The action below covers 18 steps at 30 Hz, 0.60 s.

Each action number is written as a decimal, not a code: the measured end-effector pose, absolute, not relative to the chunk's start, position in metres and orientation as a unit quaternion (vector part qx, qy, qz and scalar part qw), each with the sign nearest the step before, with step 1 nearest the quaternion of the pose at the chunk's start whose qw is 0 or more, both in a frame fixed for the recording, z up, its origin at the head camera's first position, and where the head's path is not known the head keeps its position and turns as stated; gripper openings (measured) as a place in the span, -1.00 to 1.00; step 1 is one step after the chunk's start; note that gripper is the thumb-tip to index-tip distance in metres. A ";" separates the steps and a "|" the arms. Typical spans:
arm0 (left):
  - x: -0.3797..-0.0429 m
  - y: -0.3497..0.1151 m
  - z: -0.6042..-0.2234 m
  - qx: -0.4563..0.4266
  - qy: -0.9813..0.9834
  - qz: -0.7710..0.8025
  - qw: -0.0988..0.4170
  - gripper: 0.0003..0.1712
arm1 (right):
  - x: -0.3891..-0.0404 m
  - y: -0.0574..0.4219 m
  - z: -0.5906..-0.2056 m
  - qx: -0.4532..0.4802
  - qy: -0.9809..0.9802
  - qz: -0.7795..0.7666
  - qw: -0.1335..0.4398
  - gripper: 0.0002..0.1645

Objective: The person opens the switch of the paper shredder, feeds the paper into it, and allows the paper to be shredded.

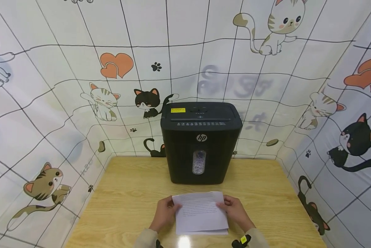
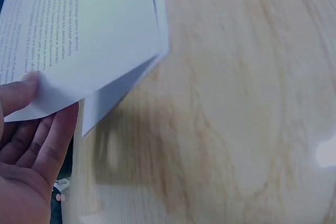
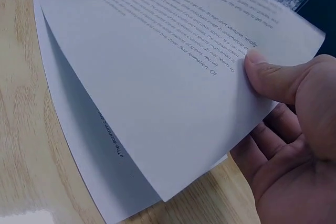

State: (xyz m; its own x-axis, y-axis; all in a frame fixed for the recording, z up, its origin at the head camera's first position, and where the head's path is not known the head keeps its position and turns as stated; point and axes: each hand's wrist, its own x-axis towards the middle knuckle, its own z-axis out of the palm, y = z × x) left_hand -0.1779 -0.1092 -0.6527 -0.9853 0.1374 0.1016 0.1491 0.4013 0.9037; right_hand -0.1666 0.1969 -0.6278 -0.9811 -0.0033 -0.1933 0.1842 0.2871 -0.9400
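Note:
Several printed paper sheets (image 1: pixel 201 220) are held between both hands above the wooden table, in front of a black paper shredder (image 1: pixel 185 148). My left hand (image 1: pixel 167 212) pinches their left edge, thumb on top and fingers underneath. At the right edge my right hand (image 1: pixel 235 210) grips the paper the same way. In the right wrist view the upper sheet (image 3: pixel 142 93) stands apart from a lower sheet (image 3: pixel 73 145) along the near edge. The left wrist view shows the left thumb on the printed side of the paper (image 2: pixel 110 40).
The shredder stands upright at the back of the wooden table (image 1: pixel 129 186), its feed slot (image 1: pixel 201 120) on top. Paper shreds show through its front window (image 1: pixel 199 162). A cat-patterned cloth (image 1: pixel 198 79) encloses the back and sides.

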 end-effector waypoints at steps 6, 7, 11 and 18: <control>-0.181 -0.110 -0.646 -0.075 -0.829 -0.553 0.021 -0.87 | -0.169 0.197 -0.622 0.071 0.821 -0.563 0.059 -0.76; -0.181 -0.110 -0.644 -0.072 -0.829 -0.555 0.022 -0.87 | -0.170 0.197 -0.621 0.070 0.826 -0.557 0.056 -0.77; -0.183 -0.110 -0.636 -0.065 -0.827 -0.557 0.036 -0.87 | -0.171 0.197 -0.616 0.048 0.833 -0.549 0.044 -0.78; -0.188 -0.109 -0.621 -0.051 -0.822 -0.565 0.047 -0.89 | -0.177 0.197 -0.604 0.032 0.833 -0.552 0.026 -0.77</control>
